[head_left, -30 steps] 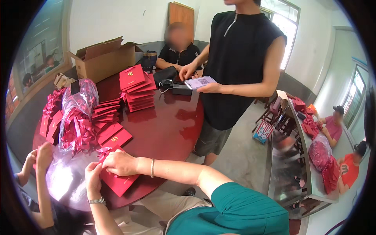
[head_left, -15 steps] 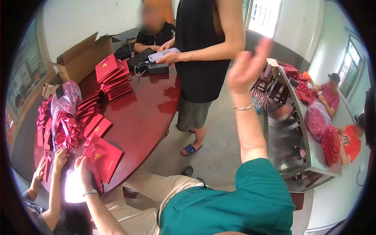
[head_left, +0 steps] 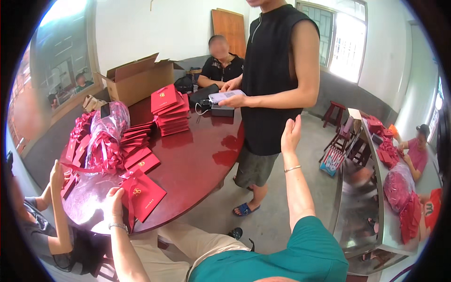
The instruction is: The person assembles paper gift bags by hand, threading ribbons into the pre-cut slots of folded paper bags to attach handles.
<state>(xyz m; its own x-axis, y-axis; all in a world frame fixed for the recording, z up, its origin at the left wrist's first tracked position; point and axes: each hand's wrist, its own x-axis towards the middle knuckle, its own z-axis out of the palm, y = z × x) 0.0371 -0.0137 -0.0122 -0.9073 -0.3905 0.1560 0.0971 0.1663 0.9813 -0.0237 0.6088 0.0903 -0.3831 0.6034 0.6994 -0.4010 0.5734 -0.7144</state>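
Note:
My left hand (head_left: 113,203), with a metal watch at the wrist, pinches the left edge of a flat red gift bag (head_left: 146,196) at the table's near rim. The bag bears gold print, and a red ribbon hangs across its front. My right hand (head_left: 291,135) is raised in the air off the table's right side, its fingers stretched out and nothing in them. More red gift bags (head_left: 142,162) lie fanned out beyond the left hand, beside a clear plastic bundle of red ribbon (head_left: 107,145).
A stack of red bags (head_left: 170,113) and an open carton (head_left: 136,84) occupy the round table (head_left: 202,155). A standing person in black (head_left: 277,70) holds a phone (head_left: 225,96). Another person's hand (head_left: 57,175) pulls ribbon at left. People sit along a second table (head_left: 390,207).
My right hand has dropped lower, its fingers stretched out. The view has tilted up. The person at left has drawn a ribbon away from the bundle. My left hand stays at the bag.

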